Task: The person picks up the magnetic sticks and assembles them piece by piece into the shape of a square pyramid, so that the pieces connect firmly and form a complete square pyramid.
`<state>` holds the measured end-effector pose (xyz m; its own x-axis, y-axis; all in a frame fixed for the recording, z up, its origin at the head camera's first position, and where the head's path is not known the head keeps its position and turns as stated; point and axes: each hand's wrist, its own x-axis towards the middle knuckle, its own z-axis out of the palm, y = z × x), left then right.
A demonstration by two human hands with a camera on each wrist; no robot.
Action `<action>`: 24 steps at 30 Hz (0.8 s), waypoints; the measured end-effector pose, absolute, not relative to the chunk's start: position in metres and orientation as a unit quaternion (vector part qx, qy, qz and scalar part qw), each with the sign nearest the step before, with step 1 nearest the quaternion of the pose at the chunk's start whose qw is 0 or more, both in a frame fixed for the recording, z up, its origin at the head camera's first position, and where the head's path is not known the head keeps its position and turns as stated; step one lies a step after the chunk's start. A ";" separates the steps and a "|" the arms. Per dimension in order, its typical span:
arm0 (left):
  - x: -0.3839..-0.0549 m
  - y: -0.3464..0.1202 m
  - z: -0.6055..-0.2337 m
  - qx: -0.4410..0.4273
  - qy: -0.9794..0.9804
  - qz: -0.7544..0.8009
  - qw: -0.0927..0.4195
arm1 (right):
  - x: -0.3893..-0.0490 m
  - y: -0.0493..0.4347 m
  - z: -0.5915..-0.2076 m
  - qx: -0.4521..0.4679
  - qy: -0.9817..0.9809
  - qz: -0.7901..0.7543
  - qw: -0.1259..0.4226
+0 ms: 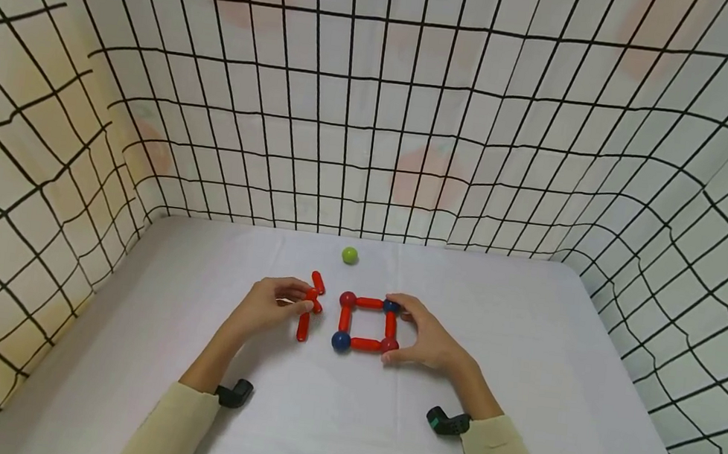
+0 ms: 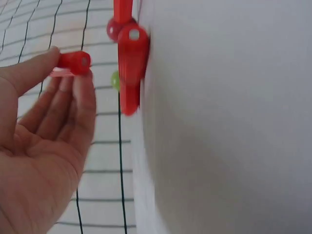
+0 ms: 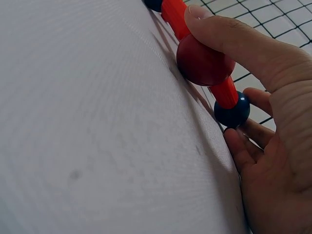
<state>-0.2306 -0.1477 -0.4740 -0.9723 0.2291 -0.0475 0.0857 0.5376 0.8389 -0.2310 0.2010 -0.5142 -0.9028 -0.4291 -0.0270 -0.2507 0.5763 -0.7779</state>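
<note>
My left hand (image 1: 270, 305) pinches a red rod (image 2: 75, 62) between thumb and fingertips, its round end facing the left wrist camera. Below and around it lie loose red rods (image 1: 303, 327), partly covered by the fingers in the head view. To the right is a flat square frame (image 1: 369, 303) of red rods joined at the corners by two red balls (image 1: 347, 298) and two blue balls (image 1: 340, 341). My right hand (image 1: 432, 338) holds the frame's right side, thumb against the near red ball (image 3: 205, 61) and fingers around the far blue ball (image 3: 232, 109).
A lone green ball (image 1: 350, 255) sits farther back on the white-covered table (image 1: 354, 428). Black grid netting (image 1: 375, 127) over white cloth walls in the back and both sides.
</note>
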 end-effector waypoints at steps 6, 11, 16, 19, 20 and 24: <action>-0.226 -0.131 -0.474 0.171 0.836 0.512 0.096 | -0.233 0.202 -0.519 -0.196 0.884 -0.412 0.104; -0.225 -0.119 -0.475 0.239 0.816 0.514 0.110 | -0.236 0.204 -0.520 -0.213 0.880 -0.413 0.096; -0.224 -0.112 -0.478 0.270 0.810 0.508 0.116 | -0.235 0.204 -0.519 -0.211 0.880 -0.414 0.098; -0.225 -0.110 -0.481 0.279 0.807 0.506 0.121 | -0.235 0.203 -0.519 -0.208 0.879 -0.417 0.099; -0.225 -0.109 -0.482 0.284 0.806 0.504 0.124 | -0.235 0.203 -0.519 -0.207 0.879 -0.417 0.100; -0.225 -0.107 -0.485 0.288 0.806 0.500 0.130 | -0.234 0.202 -0.518 -0.204 0.880 -0.416 0.101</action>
